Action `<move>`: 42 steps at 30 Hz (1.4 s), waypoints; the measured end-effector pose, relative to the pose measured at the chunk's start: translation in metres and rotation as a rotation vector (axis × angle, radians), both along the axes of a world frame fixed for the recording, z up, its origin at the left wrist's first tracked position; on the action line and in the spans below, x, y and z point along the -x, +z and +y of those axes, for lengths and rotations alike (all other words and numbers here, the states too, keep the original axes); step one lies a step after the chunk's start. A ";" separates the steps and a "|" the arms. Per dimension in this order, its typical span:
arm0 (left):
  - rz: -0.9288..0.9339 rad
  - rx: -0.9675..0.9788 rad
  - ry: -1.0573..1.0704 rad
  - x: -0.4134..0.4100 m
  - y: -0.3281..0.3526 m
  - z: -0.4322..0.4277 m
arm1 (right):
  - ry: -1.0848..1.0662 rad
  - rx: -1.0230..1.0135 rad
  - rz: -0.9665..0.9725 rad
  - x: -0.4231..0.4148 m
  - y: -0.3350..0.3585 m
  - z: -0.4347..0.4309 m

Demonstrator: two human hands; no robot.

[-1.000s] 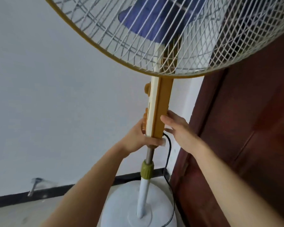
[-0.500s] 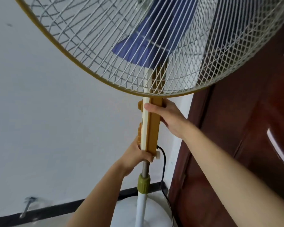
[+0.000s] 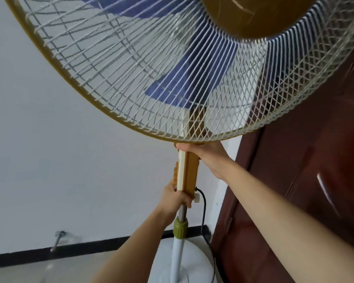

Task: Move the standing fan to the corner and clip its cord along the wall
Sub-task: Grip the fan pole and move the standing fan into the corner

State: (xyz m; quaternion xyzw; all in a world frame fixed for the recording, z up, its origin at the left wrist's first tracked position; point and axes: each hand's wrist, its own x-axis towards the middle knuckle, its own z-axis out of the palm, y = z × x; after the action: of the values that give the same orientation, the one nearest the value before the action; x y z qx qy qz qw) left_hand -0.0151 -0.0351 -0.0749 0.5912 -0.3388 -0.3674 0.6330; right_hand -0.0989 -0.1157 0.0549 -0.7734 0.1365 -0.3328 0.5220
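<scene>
Head view: I see the standing fan (image 3: 189, 172) at frame centre, its wire cage filling the top. My right hand (image 3: 204, 154) is wrapped closed around the top of the tan control column just under the cage. My left hand (image 3: 176, 198) is clenched around the column's lower end above the metal pole. The black cord (image 3: 203, 211) hangs from the column toward the round base (image 3: 196, 260), beside the dark red door (image 3: 305, 190) at right.
</scene>
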 end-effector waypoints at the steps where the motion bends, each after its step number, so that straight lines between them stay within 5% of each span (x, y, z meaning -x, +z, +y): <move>1: 0.011 -0.012 0.011 -0.001 0.004 0.007 | 0.000 -0.029 0.018 -0.003 0.002 0.004; 9: 0.061 -0.003 0.085 -0.028 0.081 0.063 | 0.107 -0.115 0.110 -0.042 0.079 0.050; 27: 0.109 -0.127 0.385 -0.161 0.402 0.269 | 0.413 -0.162 0.047 -0.202 0.393 0.230; 42: 0.037 -0.104 0.675 -0.307 0.498 0.410 | 0.765 -0.106 -0.028 -0.372 0.488 0.364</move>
State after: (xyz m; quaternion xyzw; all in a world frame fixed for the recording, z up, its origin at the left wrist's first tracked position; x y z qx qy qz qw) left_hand 0.2918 0.3753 0.4233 0.6948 -0.0934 -0.1644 0.6939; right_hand 0.2732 0.2478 0.5429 -0.7358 -0.1521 -0.1170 0.6494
